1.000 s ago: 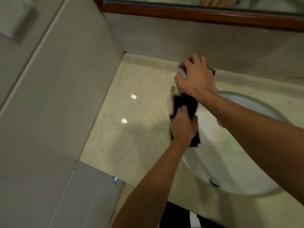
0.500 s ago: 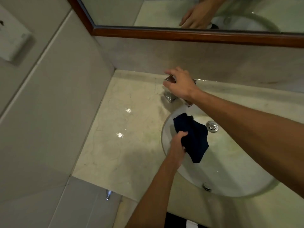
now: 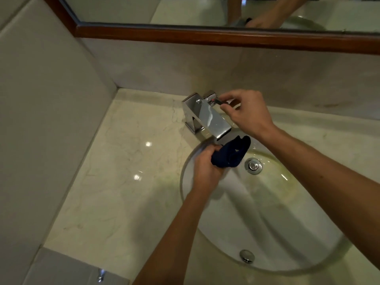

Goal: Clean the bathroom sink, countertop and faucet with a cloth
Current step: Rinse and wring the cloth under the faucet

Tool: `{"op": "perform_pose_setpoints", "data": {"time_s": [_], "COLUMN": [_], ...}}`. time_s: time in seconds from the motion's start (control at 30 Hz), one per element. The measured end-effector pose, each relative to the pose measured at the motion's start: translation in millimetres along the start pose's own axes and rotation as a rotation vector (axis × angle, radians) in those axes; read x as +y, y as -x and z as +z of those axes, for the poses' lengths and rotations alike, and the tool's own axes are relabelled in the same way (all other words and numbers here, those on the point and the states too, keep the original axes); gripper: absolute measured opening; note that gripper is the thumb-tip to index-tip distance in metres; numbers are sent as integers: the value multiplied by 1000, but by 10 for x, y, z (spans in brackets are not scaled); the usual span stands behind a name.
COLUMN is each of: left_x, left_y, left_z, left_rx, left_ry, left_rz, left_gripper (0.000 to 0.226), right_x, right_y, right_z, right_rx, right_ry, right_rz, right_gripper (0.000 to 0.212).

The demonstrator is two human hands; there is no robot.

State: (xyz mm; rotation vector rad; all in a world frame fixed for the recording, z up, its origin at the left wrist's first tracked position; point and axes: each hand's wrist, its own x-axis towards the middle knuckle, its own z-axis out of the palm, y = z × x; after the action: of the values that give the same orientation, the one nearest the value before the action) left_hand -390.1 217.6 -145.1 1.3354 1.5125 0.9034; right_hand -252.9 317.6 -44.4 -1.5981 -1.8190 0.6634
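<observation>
At the glossy veined-marble bench, the oval white sink sits below the boxy chrome faucet, the landmark here. Your right hand pinches its thin lever, and your left hand clenches the crumpled dark-blue cloth just under the spout. You appear to be wetting the cloth; next, open the lever gently.

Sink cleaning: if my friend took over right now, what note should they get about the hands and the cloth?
Left hand grips the bunched dark blue cloth over the sink, just under the faucet spout.
Right hand pinches the faucet's lever.
No water visible running; cannot tell if the cloth is wet.
Done: nothing clearly wiped. The basin shows yellowish stains.
Left: wipe the sink, faucet and countertop.
</observation>
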Motion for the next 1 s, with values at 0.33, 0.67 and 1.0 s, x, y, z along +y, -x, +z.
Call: {"op": "perform_pose_setpoints", "data": {"time_s": [0.33, 0.67, 1.0], "left_x": [-417, -274, -239], "left_y": [-132, -47, -16], "left_z": [143, 224, 372], "left_rx": [-36, 76, -62], "left_ry": [-394, -7, -197], "left_rz": [538, 13, 157], "left_gripper": [38, 42, 53], "right_x": [210, 1102, 847], "right_y": [-146, 1103, 739], "right_z": [121, 476, 876], "right_rx": [96, 249, -115], "right_ry": [-37, -665, -1332], "right_rz": [-27, 628, 829], "right_gripper": [26, 26, 50]}}
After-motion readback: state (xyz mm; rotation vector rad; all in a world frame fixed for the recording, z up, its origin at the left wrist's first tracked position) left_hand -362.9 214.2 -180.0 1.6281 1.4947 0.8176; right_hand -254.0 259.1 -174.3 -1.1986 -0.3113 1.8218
